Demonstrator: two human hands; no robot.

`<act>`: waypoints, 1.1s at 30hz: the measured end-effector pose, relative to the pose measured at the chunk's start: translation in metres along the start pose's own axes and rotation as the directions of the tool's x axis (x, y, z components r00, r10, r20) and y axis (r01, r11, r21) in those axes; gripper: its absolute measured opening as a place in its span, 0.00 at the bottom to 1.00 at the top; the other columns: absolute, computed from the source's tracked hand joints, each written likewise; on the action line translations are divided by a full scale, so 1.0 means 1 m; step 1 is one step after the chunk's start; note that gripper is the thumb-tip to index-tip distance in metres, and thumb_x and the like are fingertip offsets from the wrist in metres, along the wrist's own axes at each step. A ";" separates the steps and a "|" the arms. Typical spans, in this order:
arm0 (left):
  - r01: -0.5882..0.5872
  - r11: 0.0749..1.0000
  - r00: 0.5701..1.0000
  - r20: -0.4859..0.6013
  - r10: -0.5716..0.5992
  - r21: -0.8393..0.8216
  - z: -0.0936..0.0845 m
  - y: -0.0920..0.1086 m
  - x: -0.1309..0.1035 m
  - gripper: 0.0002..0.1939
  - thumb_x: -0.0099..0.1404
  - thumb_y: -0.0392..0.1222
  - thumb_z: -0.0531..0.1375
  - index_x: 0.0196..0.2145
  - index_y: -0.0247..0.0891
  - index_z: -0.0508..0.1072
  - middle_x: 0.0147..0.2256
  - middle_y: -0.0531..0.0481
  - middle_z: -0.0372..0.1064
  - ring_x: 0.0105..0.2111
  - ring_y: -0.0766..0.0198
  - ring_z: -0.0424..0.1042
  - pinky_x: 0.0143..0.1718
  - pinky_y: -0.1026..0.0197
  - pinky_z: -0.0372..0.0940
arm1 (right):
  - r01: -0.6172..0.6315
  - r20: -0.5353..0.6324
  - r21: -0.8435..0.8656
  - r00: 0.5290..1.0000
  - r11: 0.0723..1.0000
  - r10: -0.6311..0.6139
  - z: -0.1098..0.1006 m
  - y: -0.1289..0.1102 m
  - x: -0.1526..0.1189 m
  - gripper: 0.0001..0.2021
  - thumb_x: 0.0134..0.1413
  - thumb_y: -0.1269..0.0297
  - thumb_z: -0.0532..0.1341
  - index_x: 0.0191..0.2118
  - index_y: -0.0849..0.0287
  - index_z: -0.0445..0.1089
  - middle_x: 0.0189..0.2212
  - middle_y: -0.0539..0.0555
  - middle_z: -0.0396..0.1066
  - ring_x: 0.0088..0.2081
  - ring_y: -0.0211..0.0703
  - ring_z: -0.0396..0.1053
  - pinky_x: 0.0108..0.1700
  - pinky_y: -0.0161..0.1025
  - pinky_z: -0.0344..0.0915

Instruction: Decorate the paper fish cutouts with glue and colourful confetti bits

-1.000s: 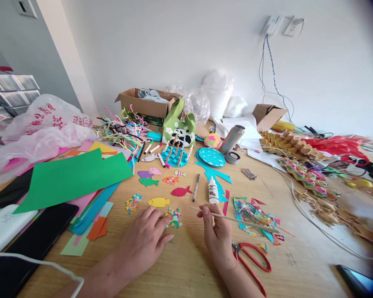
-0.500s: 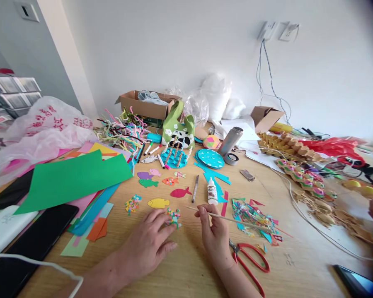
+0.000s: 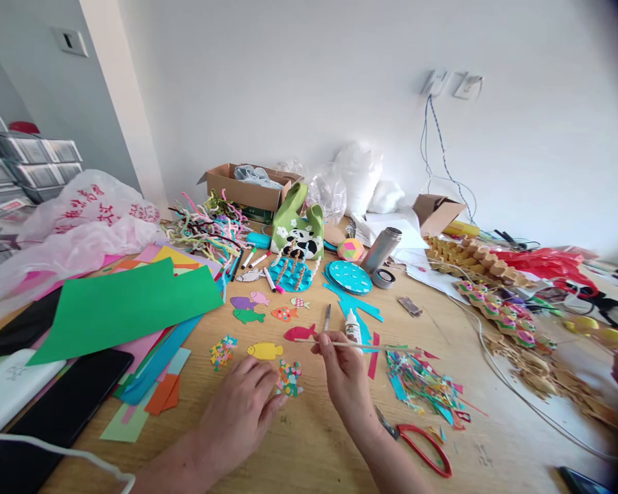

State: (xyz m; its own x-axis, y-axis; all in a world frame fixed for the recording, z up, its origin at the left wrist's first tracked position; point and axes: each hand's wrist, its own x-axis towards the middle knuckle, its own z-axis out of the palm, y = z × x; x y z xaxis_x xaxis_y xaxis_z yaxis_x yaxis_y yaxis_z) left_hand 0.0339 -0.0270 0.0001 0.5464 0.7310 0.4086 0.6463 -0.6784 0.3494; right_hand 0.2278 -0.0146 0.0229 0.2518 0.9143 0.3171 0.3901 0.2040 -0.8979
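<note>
My right hand (image 3: 344, 374) pinches a thin wooden stick (image 3: 386, 346) between thumb and fingers. The stick lies nearly level, its left tip over the lower edge of a red paper fish (image 3: 299, 333). My left hand (image 3: 244, 405) rests palm down on the table, fingers loosely extended, with nothing visible in it. Its fingertips are just below a yellow paper fish (image 3: 264, 351); whether they touch it I cannot tell. Beside its thumb is a pile of round paper dots (image 3: 290, 379). Another pile of coloured bits (image 3: 223, 351) lies farther left. A white glue bottle (image 3: 353, 327) stands behind my right hand.
Red-handled scissors (image 3: 427, 449) lie beside my right forearm, near a heap of paper scraps (image 3: 425, 384). Green paper sheets (image 3: 139, 302) cover the left. A pen (image 3: 328, 317) and several decorated paper fish (image 3: 248, 315) lie ahead. A white cable (image 3: 499, 367) crosses the right.
The view has tilted upward. My left hand has drawn back from the round dots, uncovering the pile. My right hand has shifted forward, bringing the stick's tip over to the red fish.
</note>
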 end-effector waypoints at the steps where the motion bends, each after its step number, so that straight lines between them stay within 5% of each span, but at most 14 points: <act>1: -0.007 1.000 1.000 0.005 0.007 -0.003 -0.001 0.001 0.000 0.12 0.70 0.42 0.54 0.46 0.38 0.74 0.43 0.46 0.75 0.44 0.55 0.70 0.46 0.50 0.69 | 0.009 0.005 0.007 1.000 1.000 -0.009 0.002 -0.006 0.008 0.21 0.64 0.47 0.54 0.31 0.59 0.72 0.27 0.55 0.73 0.31 0.42 0.71 0.31 0.35 0.65; 8: 0.001 0.996 1.000 0.004 -0.001 0.093 0.001 -0.002 0.001 0.12 0.70 0.43 0.54 0.45 0.37 0.74 0.43 0.46 0.76 0.43 0.53 0.71 0.45 0.48 0.69 | 0.105 0.105 -0.013 0.989 0.994 -0.103 0.011 -0.052 0.060 0.24 0.63 0.45 0.53 0.27 0.59 0.71 0.30 0.56 0.75 0.31 0.42 0.72 0.32 0.35 0.64; 13: 0.005 0.991 0.998 -0.058 0.003 0.136 0.004 -0.009 -0.001 0.13 0.69 0.45 0.55 0.46 0.38 0.73 0.43 0.46 0.76 0.44 0.51 0.71 0.47 0.45 0.67 | 0.133 0.090 -0.277 0.990 0.951 -0.112 -0.023 -0.045 0.090 0.17 0.66 0.54 0.49 0.42 0.56 0.71 0.30 0.54 0.76 0.33 0.44 0.74 0.35 0.37 0.64; 16: 0.005 0.993 0.998 -0.064 0.003 0.116 0.004 -0.008 -0.001 0.11 0.69 0.44 0.55 0.44 0.38 0.73 0.41 0.46 0.76 0.42 0.52 0.72 0.45 0.46 0.67 | -0.008 0.006 -0.675 1.000 0.738 0.016 -0.050 -0.021 0.099 0.11 0.63 0.64 0.51 0.37 0.56 0.71 0.27 0.56 0.75 0.29 0.47 0.72 0.31 0.38 0.60; 19: -0.023 0.998 0.999 -0.039 0.025 0.053 0.002 -0.004 -0.001 0.09 0.69 0.41 0.54 0.40 0.38 0.74 0.37 0.47 0.76 0.38 0.54 0.72 0.40 0.50 0.68 | -0.091 -0.015 -0.879 0.986 0.469 0.164 -0.062 0.010 0.097 0.08 0.59 0.61 0.57 0.33 0.57 0.69 0.28 0.60 0.75 0.29 0.52 0.73 0.29 0.40 0.58; 23: -0.060 0.998 0.998 -0.020 0.059 -0.037 0.000 0.001 0.000 0.09 0.69 0.38 0.54 0.40 0.39 0.75 0.33 0.49 0.75 0.36 0.57 0.71 0.38 0.54 0.68 | -0.082 0.024 -0.927 0.961 0.367 0.274 -0.059 0.040 0.090 0.06 0.51 0.62 0.64 0.31 0.58 0.68 0.31 0.64 0.76 0.34 0.56 0.75 0.30 0.41 0.62; 29: -0.062 0.993 0.996 -0.078 0.054 -0.102 -0.002 0.002 0.000 0.10 0.69 0.36 0.54 0.37 0.40 0.76 0.29 0.50 0.73 0.33 0.59 0.70 0.36 0.56 0.67 | -0.176 -0.059 -0.890 0.959 0.419 0.279 -0.061 0.033 0.096 0.04 0.48 0.64 0.62 0.28 0.57 0.67 0.27 0.63 0.75 0.33 0.56 0.75 0.29 0.43 0.64; 31: -0.062 0.989 0.990 -0.132 0.044 -0.138 -0.004 0.002 0.001 0.11 0.69 0.35 0.53 0.35 0.40 0.75 0.28 0.50 0.73 0.32 0.61 0.70 0.36 0.58 0.66 | -0.217 -0.093 -0.794 0.966 0.568 0.241 -0.064 0.017 0.096 0.07 0.49 0.60 0.62 0.31 0.57 0.67 0.26 0.60 0.74 0.31 0.55 0.75 0.29 0.43 0.64; 33: -0.050 0.978 0.982 -0.190 0.011 -0.201 -0.006 0.000 0.003 0.10 0.68 0.35 0.54 0.35 0.40 0.76 0.29 0.50 0.74 0.32 0.61 0.70 0.36 0.59 0.66 | -0.209 -0.023 -0.524 0.972 0.826 0.232 -0.064 -0.003 0.093 0.11 0.50 0.56 0.62 0.36 0.57 0.67 0.28 0.56 0.74 0.28 0.50 0.74 0.28 0.42 0.66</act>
State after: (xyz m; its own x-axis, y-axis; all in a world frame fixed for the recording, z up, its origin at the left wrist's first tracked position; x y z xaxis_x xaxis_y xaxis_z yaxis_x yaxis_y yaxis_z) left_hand 0.0326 -0.0257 0.0063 0.4419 0.6964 0.5655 0.4980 -0.7148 0.4910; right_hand 0.3069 0.0469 0.0750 0.3557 0.9284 0.1072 0.7335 -0.2063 -0.6476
